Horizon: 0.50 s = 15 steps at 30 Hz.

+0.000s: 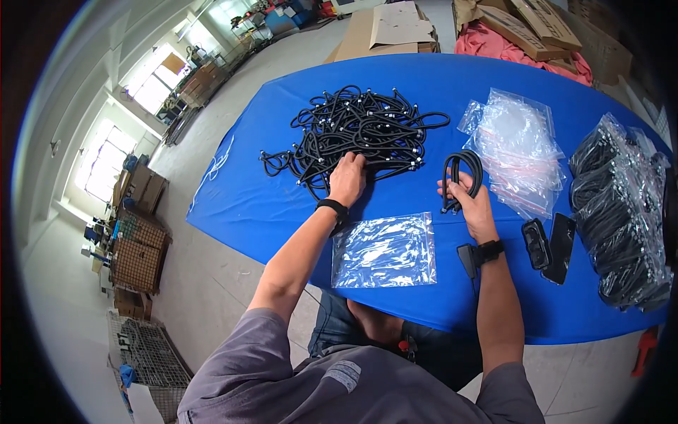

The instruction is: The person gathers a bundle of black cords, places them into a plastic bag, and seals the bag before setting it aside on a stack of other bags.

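A tangled pile of black cords (367, 133) with silvery metal ends lies on the blue-covered table. My left hand (348, 181) reaches into the pile's near edge, its fingers bent and closed on a black cord; the fingertips are partly hidden. Off to the right, my right hand (471, 201) grips a looped bundle of black cords (476, 165) and holds it upright over the table. Between my forearms, a flat clear plastic bag (385, 251) lies near the table's front edge.
Beyond my right hand is a stack of clear zip bags (519, 148). Filled bags of black cords (614, 219) line the right side. A phone (561, 247) and a black case (536, 244) lie beside my right wrist. Flattened cardboard (399, 27) sits past the table's far edge.
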Each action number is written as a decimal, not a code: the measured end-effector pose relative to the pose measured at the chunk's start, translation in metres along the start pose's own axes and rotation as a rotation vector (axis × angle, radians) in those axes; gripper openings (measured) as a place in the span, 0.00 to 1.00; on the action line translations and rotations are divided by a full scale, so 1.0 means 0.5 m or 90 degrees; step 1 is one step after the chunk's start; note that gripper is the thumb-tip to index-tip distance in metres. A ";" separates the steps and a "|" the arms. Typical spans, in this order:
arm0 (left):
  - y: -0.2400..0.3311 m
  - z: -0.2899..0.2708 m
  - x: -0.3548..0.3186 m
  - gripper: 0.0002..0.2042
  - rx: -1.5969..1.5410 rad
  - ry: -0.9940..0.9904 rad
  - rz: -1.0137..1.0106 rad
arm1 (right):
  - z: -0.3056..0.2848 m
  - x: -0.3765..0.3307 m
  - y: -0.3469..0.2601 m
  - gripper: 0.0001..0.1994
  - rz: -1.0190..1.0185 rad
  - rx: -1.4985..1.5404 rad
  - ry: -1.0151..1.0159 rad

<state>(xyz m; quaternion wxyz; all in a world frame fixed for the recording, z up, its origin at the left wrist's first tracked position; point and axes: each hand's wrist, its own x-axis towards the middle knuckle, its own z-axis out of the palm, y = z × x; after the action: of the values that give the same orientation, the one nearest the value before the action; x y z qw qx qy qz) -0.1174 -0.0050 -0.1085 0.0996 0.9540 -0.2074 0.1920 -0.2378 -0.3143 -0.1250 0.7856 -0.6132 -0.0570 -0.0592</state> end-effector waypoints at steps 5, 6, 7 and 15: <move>0.009 -0.023 0.042 0.14 -0.376 0.090 -0.097 | 0.010 -0.002 -0.009 0.16 0.019 -0.014 0.001; 0.011 -0.037 0.051 0.14 -0.374 0.089 -0.099 | 0.011 0.001 -0.008 0.16 0.017 -0.004 0.000; 0.029 -0.063 0.061 0.14 -0.456 0.078 -0.147 | 0.005 -0.002 -0.006 0.15 0.018 0.004 0.005; -0.070 -0.110 -0.042 0.11 -0.218 -0.116 -0.151 | 0.008 -0.001 -0.017 0.15 0.011 0.007 0.000</move>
<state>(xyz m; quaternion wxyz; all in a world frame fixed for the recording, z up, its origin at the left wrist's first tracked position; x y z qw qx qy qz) -0.1379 0.0485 -0.0714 0.2628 0.9543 -0.1316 0.0541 -0.2399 -0.3127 -0.1158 0.7897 -0.6091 -0.0520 -0.0520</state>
